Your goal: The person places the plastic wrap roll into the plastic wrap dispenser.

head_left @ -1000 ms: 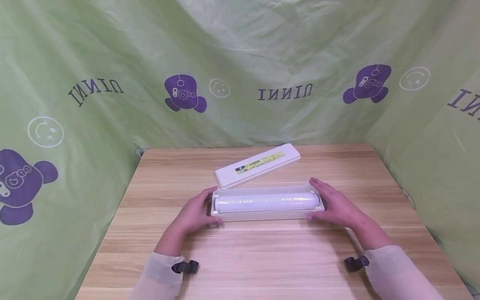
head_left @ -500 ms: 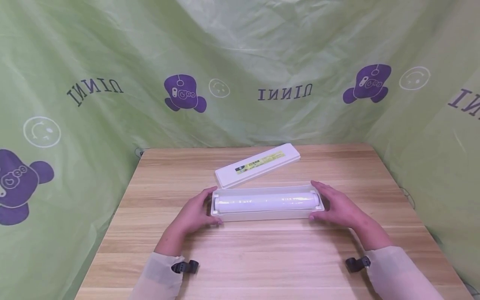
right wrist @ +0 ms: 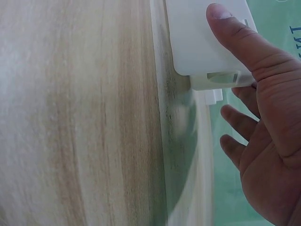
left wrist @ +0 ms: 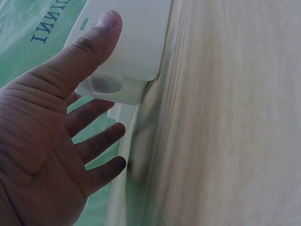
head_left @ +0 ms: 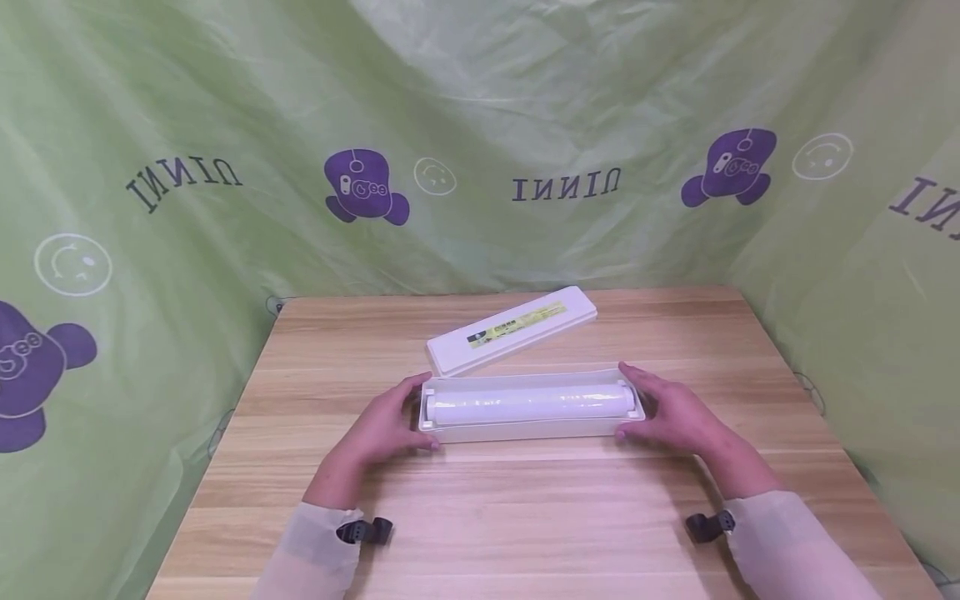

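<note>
A long white cling film box (head_left: pixel 528 432) rests uncovered on the table, with a glossy roll of cling film (head_left: pixel 528 405) lying inside it. My left hand (head_left: pixel 382 425) grips the box's left end, thumb on the front wall. In the left wrist view, the index finger reaches behind the box (left wrist: pixel 136 47) while the other fingers stretch out below. At the right end my right hand (head_left: pixel 675 417) grips in the same way, its thumb on the box's front wall (right wrist: pixel 197 42) in the right wrist view. Just behind lies the white lid (head_left: pixel 450 354), set at a slant with its yellow label up.
The wooden table (head_left: pixel 510 517) extends around the box on all sides. A green curtain (head_left: pixel 480 242) with purple figures hangs behind the table and along both sides. Black wrist cameras (head_left: pixel 367 531) sit at the cuffs of both sleeves.
The head view has turned slightly, so the scene sits a little further left. My right fingers have shifted slightly at the box's end. The box and lid stay in place.
</note>
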The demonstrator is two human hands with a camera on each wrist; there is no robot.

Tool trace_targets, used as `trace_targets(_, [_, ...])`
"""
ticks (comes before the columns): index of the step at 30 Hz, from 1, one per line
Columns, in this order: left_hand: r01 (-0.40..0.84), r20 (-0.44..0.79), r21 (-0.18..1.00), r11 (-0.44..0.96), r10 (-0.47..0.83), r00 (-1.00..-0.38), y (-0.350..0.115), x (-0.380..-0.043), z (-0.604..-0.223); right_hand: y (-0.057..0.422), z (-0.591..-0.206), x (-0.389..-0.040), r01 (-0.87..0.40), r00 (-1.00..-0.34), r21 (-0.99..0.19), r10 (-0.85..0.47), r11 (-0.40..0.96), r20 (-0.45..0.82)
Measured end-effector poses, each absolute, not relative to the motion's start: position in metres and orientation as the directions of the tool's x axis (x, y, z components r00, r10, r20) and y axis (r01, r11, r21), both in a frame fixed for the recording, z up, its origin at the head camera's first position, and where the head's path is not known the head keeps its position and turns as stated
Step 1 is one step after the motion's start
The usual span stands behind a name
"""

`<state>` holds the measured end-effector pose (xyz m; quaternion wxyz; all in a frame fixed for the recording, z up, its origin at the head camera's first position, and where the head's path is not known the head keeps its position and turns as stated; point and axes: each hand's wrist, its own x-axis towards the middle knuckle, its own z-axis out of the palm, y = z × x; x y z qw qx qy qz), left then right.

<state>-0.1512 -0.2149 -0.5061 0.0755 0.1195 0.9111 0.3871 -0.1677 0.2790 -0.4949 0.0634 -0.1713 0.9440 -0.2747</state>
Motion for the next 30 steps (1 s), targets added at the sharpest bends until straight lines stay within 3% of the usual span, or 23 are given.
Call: trace_targets(30, [0.224, -0.051, 0.693, 0.685, 0.356, -0.933, -0.226, -0.157, -0.503, 0.277, -0.494, -0.164, -0.25, -0.943, -0.53, -0.328, 0.811, -0.057])
